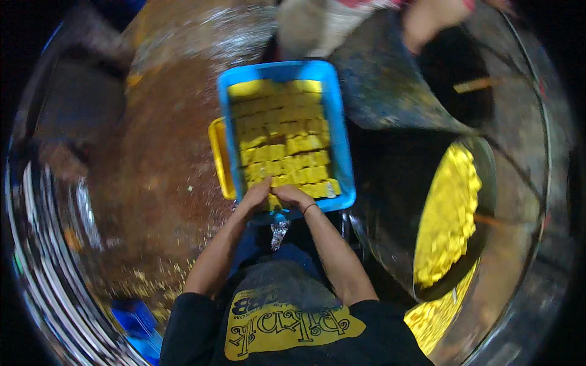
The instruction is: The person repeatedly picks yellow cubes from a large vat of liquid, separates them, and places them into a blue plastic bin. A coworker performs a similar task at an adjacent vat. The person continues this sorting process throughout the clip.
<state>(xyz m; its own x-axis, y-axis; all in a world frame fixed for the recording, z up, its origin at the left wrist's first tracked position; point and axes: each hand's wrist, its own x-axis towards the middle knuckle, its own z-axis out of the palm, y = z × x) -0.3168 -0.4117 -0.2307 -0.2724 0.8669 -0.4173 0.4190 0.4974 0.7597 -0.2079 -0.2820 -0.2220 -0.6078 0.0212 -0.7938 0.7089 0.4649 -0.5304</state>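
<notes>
A blue plastic crate (346,151) stands before me, with rows of small yellow blocks (297,162) packed inside it. Over the crate's near edge, my left hand (257,193) and my right hand (293,194) meet with fingertips close together, next to the nearest blocks. Some yellow pieces lie right below my fingers. The fingers are small and blurred, so whether either hand grips a piece cannot be told. A crumpled shiny strip (279,233) hangs below the crate's near edge, under my hands.
A yellow container (221,160) is partly under the crate's left side. To the right, a large round vessel (487,183) holds heaped yellow pieces, with more yellow pieces (435,320) below it. Another person's arm (432,20) shows at top right. Yellow bits litter the wet brown floor (160,151).
</notes>
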